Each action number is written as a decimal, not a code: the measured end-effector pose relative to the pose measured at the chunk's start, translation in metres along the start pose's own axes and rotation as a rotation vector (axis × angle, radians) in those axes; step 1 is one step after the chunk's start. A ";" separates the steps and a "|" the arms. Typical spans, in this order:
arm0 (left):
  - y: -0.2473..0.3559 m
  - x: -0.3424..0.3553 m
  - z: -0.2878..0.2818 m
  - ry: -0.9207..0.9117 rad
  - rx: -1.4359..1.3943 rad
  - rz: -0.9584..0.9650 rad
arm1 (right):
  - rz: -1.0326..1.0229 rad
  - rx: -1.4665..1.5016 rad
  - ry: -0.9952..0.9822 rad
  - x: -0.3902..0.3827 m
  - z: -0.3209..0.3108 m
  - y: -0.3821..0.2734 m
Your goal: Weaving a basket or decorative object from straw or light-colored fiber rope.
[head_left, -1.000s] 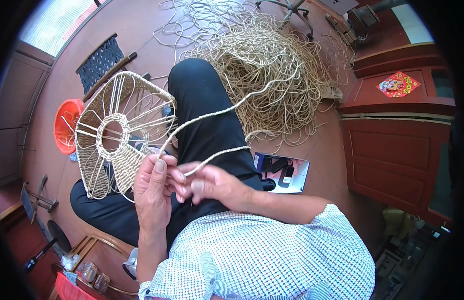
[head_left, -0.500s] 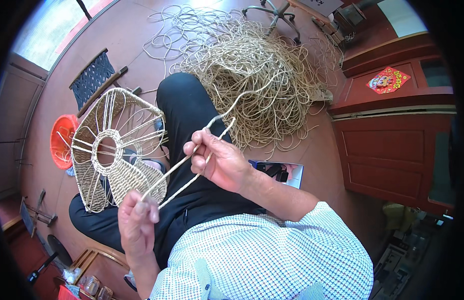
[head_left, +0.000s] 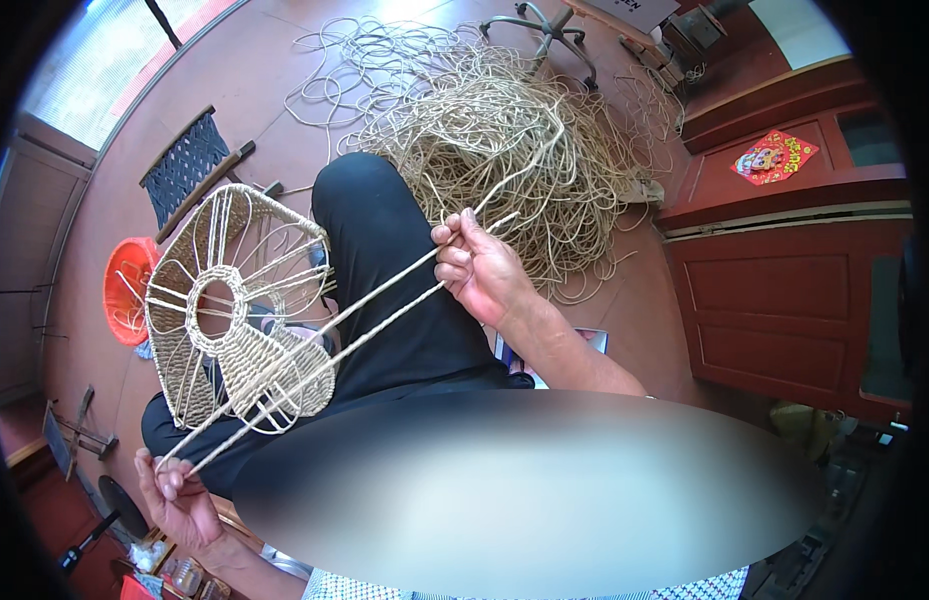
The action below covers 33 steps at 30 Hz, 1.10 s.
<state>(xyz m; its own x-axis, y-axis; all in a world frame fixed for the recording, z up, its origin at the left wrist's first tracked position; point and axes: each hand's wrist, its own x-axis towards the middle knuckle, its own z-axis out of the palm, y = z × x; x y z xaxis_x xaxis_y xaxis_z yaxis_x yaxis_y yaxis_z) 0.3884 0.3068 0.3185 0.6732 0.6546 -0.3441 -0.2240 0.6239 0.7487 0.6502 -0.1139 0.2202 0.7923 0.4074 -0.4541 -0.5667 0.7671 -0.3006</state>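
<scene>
My left hand (head_left: 184,505), low at the left, grips a pale twisted cord (head_left: 384,327). My right hand (head_left: 484,270), higher over my raised knee, grips it too, with its fingers curled round. Two roughly parallel lengths stretch diagonally between them. Behind the cord lies a hexagonal woven piece (head_left: 264,355): a central ring, spokes of cord, and one densely woven wedge. My black-trousered leg (head_left: 364,200) is bent beside it. A blurred oval hides the lower middle of the view.
A large tangled cord heap (head_left: 504,140) covers the floor ahead, near a wheeled chair base (head_left: 549,30). At left are a folding stool (head_left: 184,160) and an orange basin (head_left: 124,280). Red wooden cabinet doors (head_left: 764,310) stand at right; a partly hidden box (head_left: 594,343) sits beside me.
My hands have drawn apart, the right moving up and forward, the left down and leftward, stretching the cord between them. The woven piece sits slightly lower in view.
</scene>
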 end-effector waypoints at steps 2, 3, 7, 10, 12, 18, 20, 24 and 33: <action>0.014 0.003 -0.019 -0.058 -0.082 -0.034 | -0.009 -0.023 0.020 0.003 0.001 0.000; 0.020 0.003 -0.029 0.014 -0.073 0.024 | -0.026 -0.035 0.047 0.006 -0.001 -0.001; 0.050 0.015 -0.084 0.256 -0.114 0.112 | -0.083 -0.068 0.167 0.015 -0.011 -0.013; 0.079 0.016 -0.124 0.326 -0.150 0.156 | -0.108 -0.090 0.219 0.024 -0.021 -0.028; 0.093 0.014 -0.151 0.334 -0.130 0.200 | -0.168 -0.091 0.252 0.030 -0.031 -0.045; 0.133 0.004 -0.225 0.536 -0.050 0.267 | -0.230 -0.223 0.387 0.051 -0.048 -0.080; 0.131 0.002 -0.223 0.640 0.018 0.294 | -0.272 -0.219 0.384 0.055 -0.061 -0.094; 0.140 0.009 -0.279 0.691 0.164 0.288 | -0.281 -0.318 0.461 0.058 -0.062 -0.100; 0.158 0.020 -0.338 0.629 0.327 0.264 | -0.348 -0.353 0.476 0.072 -0.090 -0.131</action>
<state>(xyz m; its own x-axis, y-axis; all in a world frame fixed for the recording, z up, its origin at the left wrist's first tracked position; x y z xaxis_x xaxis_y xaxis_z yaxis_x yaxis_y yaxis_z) 0.1284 0.5620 0.2384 0.0751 0.9460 -0.3152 -0.0357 0.3185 0.9473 0.7611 -0.2294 0.1508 0.8018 -0.1575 -0.5764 -0.4006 0.5740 -0.7141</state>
